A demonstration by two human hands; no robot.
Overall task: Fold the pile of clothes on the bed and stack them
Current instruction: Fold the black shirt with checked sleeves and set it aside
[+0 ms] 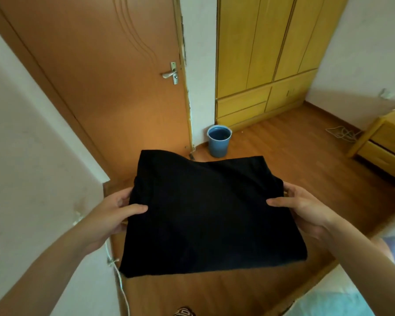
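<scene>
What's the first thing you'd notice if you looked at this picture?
A big black folded cloth fills the middle, held up in the air over the wooden floor by a left hand and a right hand, one at each side. Behind it, a blue bucket stands on the floor between the orange door and the yellow wardrobe.

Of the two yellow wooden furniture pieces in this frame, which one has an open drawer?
The low bedside cabinet at the right edge: a dark gap shows between its drawer fronts. The tall wardrobe behind the blue bucket has its drawers flush.
</scene>
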